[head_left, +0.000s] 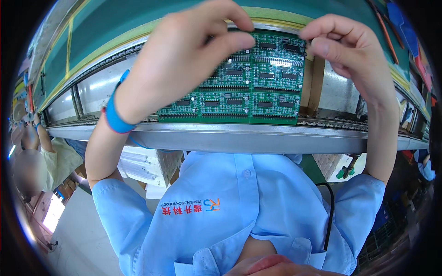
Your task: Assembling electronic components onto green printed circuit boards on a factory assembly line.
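A green circuit board panel point(274, 87), set with rows of black chips and small parts, lies across the metal rails of a conveyor. Over its upper left part hangs my left hand point(177, 57), slightly blurred, hiding that area. Its thumb and index finger are apart, with nothing visible between them. My right hand point(352, 53) is at the panel's upper right corner, fingers curled and thumb drawn close to the index finger. Whatever those fingertips hold, if anything, is too small to make out. A blue wrist strap point(120, 110) circles my left wrist.
The near metal rail point(258, 138) runs between my body and the panel, with a chain track beside it. Beyond lies a green surface point(115, 23) edged with yellow tape. Tools with orange handles point(387, 39) lie at the far right. Another person point(57, 161) is at the left.
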{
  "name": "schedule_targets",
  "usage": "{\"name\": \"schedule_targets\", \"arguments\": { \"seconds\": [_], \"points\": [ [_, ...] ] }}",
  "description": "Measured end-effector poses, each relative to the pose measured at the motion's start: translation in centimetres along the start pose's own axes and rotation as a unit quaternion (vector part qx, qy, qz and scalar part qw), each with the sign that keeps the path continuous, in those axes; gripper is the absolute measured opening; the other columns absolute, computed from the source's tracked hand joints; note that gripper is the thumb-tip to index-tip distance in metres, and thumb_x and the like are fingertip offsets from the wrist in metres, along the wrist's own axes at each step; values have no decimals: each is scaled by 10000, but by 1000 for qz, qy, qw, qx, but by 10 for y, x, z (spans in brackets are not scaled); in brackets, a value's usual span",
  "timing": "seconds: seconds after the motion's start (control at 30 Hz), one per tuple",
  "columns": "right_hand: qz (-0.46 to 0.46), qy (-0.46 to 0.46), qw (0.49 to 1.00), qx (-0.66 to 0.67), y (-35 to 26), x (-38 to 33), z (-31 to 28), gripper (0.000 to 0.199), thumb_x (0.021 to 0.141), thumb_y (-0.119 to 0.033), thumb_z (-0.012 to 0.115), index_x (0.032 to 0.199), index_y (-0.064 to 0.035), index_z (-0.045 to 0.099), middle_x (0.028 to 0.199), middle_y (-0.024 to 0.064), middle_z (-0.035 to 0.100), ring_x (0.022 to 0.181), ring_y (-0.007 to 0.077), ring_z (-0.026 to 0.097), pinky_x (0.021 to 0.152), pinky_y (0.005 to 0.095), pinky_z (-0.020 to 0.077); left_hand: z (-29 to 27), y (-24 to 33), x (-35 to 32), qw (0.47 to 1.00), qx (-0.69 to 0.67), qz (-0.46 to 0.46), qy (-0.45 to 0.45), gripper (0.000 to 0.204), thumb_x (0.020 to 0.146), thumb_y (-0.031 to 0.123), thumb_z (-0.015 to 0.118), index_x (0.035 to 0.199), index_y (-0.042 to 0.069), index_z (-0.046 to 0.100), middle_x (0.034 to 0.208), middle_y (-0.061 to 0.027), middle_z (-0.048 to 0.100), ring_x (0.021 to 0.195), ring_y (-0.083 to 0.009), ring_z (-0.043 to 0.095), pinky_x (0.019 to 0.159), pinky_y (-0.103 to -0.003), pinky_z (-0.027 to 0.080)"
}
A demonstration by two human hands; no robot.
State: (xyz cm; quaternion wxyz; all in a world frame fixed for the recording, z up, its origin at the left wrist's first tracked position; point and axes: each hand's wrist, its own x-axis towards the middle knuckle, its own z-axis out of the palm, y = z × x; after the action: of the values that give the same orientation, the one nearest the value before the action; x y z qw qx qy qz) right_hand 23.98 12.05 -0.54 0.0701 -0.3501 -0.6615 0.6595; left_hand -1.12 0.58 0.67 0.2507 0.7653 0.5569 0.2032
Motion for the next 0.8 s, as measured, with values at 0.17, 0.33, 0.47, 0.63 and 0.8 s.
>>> {"name": "schedule_targets", "arguments": {
  "seconds": [0.17,0.33,0.47,0.63,0.8],
  "points": [
    [26,41,996,-73,-4,-10,15,189,840,-84,685,1024,-42,687,851,32,710,620,-40,539,436,129,265,-12,-3,-4,780,-567,-264,-12,238,989,100,453,1192,-10,512,921,-69,551,680,-98,471,576,-213,434],
    [2,63,993,-102,-10,-12,27,156,820,-74,716,962,-21,678,826,10,659,671,-10,522,532,140,347,-10,-26,-21,740,-638,-204,-63,320,1014,123,384,1278,-41,458,971,-59,522,636,-46,407,515,-148,385],
    [-18,76,983,-168,-14,-15,36,144,817,-49,721,925,0,639,763,-33,519,667,24,416,621,165,353,-9,-34,-30,707,-689,-137,-85,332,1019,149,391,1284,-35,464,967,-46,530,648,-32,417,520,-127,388],
    [-73,126,964,-221,-8,-24,46,105,807,-29,690,891,-7,632,711,-23,509,634,60,419,586,212,372,-1,-29,-34,738,-641,-211,27,325,1003,163,457,1264,-28,490,929,-35,555,599,-27,445,484,-113,374],
    [-78,155,943,-284,-8,-41,43,115,783,-15,687,881,-20,627,739,12,506,648,109,452,613,233,402,3,-36,-40,757,-615,-218,24,314,993,154,479,1253,-20,501,922,-41,569,590,-21,472,463,-101,364]
  ]
}}
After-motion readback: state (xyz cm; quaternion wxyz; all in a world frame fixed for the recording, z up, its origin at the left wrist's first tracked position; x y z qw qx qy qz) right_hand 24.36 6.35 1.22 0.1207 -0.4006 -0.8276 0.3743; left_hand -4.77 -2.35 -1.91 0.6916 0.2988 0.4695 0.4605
